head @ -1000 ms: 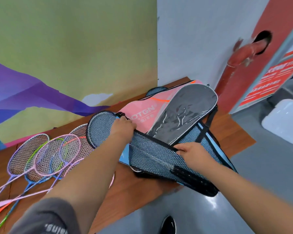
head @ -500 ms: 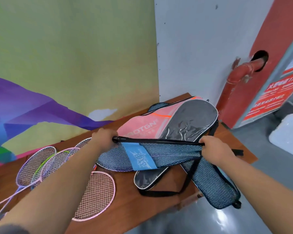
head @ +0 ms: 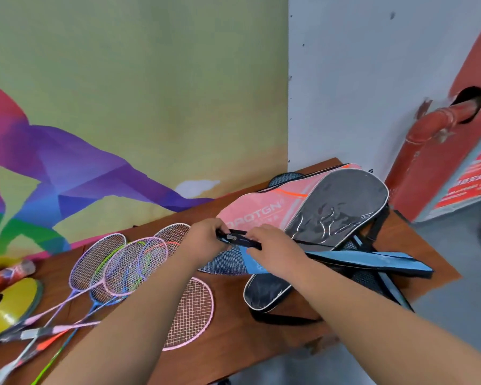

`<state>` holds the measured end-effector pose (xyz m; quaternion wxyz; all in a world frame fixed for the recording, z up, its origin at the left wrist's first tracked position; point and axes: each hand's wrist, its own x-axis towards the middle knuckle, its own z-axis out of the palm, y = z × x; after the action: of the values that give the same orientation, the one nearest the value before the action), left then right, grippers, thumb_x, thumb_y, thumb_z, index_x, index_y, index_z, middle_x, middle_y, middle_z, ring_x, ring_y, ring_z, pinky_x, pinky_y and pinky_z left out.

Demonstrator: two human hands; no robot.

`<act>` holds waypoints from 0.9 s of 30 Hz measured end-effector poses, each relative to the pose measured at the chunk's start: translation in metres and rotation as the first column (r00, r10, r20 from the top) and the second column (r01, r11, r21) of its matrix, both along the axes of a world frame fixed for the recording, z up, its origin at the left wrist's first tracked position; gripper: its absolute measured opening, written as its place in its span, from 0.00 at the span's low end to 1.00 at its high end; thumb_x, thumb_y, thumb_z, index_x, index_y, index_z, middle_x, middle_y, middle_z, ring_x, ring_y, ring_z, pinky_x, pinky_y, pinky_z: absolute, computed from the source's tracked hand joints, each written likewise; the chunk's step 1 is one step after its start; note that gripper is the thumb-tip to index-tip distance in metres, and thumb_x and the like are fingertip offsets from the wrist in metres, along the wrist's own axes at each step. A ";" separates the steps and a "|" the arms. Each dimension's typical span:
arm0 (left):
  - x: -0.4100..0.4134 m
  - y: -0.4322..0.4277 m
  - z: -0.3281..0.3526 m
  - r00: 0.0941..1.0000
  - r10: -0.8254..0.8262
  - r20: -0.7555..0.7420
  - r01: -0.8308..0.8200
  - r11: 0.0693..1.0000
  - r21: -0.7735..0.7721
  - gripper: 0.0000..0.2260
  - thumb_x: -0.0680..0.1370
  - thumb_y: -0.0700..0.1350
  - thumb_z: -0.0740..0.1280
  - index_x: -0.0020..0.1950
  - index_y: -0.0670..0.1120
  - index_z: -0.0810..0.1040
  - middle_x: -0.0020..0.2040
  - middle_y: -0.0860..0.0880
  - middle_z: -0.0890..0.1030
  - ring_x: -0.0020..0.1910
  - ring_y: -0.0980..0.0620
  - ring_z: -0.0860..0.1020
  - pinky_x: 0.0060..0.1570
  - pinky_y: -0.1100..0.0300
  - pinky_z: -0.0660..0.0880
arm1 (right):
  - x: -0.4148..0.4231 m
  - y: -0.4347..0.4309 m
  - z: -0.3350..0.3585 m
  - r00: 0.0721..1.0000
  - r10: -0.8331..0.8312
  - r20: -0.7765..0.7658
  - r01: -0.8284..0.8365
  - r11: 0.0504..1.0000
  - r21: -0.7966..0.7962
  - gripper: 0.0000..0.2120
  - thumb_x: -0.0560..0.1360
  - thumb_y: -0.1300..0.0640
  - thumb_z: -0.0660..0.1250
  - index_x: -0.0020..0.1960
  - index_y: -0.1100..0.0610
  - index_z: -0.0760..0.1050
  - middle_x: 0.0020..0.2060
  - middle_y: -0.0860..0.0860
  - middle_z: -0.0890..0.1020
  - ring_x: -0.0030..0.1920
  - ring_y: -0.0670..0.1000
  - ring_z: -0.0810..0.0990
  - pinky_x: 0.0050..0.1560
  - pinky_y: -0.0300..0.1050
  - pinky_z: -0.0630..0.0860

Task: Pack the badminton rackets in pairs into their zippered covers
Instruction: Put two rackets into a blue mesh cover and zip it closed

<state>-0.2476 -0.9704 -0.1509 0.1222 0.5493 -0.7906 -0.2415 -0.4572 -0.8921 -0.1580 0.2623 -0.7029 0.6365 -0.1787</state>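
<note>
Blue mesh racket cover (head: 224,262) sits mid-table, just nearer than the pink fabric cover (head: 257,208); your left hand (head: 206,237) and right hand (head: 272,245) both pinch its black zipper edge (head: 238,238), close together. Loose coloured badminton rackets (head: 128,262) fan out at left on the brown wooden table (head: 228,329).

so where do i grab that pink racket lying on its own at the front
Probably by the rim of its head, from the right. The pink racket lies flat on the table; bare wood sits along that side, and its handle is hidden under the left arm.
</note>
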 end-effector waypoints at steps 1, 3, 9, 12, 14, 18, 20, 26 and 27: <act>0.001 0.002 -0.001 1.000 0.002 -0.010 -0.002 1.000 0.012 0.12 0.67 0.42 0.81 0.43 0.52 0.81 0.41 0.54 0.83 0.40 0.55 0.80 0.39 0.57 0.76 | 0.010 -0.002 -0.001 0.999 0.002 -0.034 -0.003 1.000 -0.030 0.14 0.80 0.50 0.70 0.64 0.51 0.80 0.56 0.52 0.81 0.57 0.57 0.80 0.57 0.54 0.79; 0.004 0.006 -0.002 1.000 0.008 -0.011 -0.008 1.000 0.023 0.12 0.68 0.42 0.81 0.44 0.52 0.82 0.41 0.54 0.84 0.40 0.57 0.80 0.40 0.57 0.76 | 0.024 -0.005 -0.003 0.995 -0.005 -0.101 -0.004 0.996 -0.086 0.15 0.81 0.49 0.69 0.66 0.50 0.79 0.58 0.52 0.81 0.58 0.59 0.80 0.56 0.55 0.79; 0.010 0.008 -0.004 0.999 0.032 -0.025 -0.030 0.996 0.089 0.24 0.66 0.43 0.83 0.56 0.52 0.75 0.45 0.53 0.85 0.44 0.53 0.83 0.43 0.57 0.77 | 0.035 -0.006 -0.004 0.990 0.024 -0.137 -0.045 0.987 -0.154 0.14 0.82 0.47 0.68 0.67 0.46 0.81 0.58 0.51 0.82 0.57 0.59 0.81 0.54 0.56 0.81; 0.011 0.008 -0.005 0.998 0.021 -0.054 -0.013 0.991 0.132 0.27 0.66 0.42 0.83 0.58 0.51 0.73 0.46 0.52 0.84 0.44 0.52 0.82 0.40 0.57 0.75 | 0.039 -0.008 -0.003 0.992 0.020 -0.125 -0.042 0.984 -0.174 0.12 0.82 0.47 0.68 0.63 0.48 0.82 0.55 0.50 0.81 0.54 0.58 0.82 0.50 0.55 0.81; 0.012 0.007 -0.007 0.998 0.015 -0.059 -0.007 0.990 0.139 0.27 0.66 0.41 0.83 0.59 0.50 0.73 0.45 0.53 0.83 0.43 0.52 0.82 0.38 0.60 0.73 | 0.041 -0.009 -0.003 0.985 0.043 -0.166 -0.072 0.982 -0.173 0.12 0.83 0.48 0.67 0.63 0.48 0.82 0.55 0.50 0.81 0.54 0.57 0.82 0.48 0.53 0.80; 0.019 0.004 -0.010 0.999 -0.006 -0.052 0.014 0.989 0.144 0.27 0.65 0.43 0.83 0.58 0.52 0.74 0.46 0.52 0.84 0.44 0.51 0.82 0.39 0.60 0.74 | 0.044 -0.010 -0.006 0.963 0.079 -0.256 -0.126 0.977 -0.173 0.14 0.86 0.49 0.62 0.67 0.49 0.81 0.56 0.50 0.83 0.54 0.56 0.82 0.43 0.48 0.71; 0.021 0.002 -0.010 0.998 -0.012 -0.069 0.022 0.989 0.146 0.26 0.65 0.43 0.83 0.58 0.52 0.75 0.46 0.52 0.84 0.43 0.52 0.82 0.36 0.62 0.72 | 0.045 -0.009 -0.003 0.964 0.064 -0.259 -0.106 0.983 -0.153 0.14 0.87 0.48 0.60 0.67 0.49 0.80 0.57 0.49 0.83 0.54 0.56 0.82 0.45 0.50 0.72; 0.024 -0.005 -0.013 0.989 -0.099 -0.108 0.113 0.984 0.137 0.15 0.68 0.42 0.82 0.51 0.52 0.85 0.48 0.53 0.85 0.48 0.52 0.81 0.48 0.58 0.76 | 0.054 -0.003 -0.005 0.977 -0.198 -0.077 0.191 0.977 -0.096 0.09 0.84 0.48 0.62 0.57 0.49 0.79 0.46 0.48 0.85 0.47 0.55 0.81 0.44 0.50 0.76; 0.024 -0.006 -0.013 0.988 -0.114 -0.105 0.128 0.983 0.129 0.14 0.68 0.42 0.82 0.51 0.51 0.85 0.48 0.53 0.84 0.48 0.52 0.80 0.48 0.58 0.76 | 0.057 -0.004 -0.006 0.969 -0.242 -0.053 0.238 0.968 -0.074 0.08 0.83 0.48 0.63 0.55 0.50 0.78 0.45 0.49 0.84 0.46 0.56 0.81 0.44 0.51 0.76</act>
<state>-0.2233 -0.9761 -0.1639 0.1081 0.4948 -0.7974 -0.3281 -0.3998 -0.8960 -0.1639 0.1950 -0.6342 0.7185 -0.2087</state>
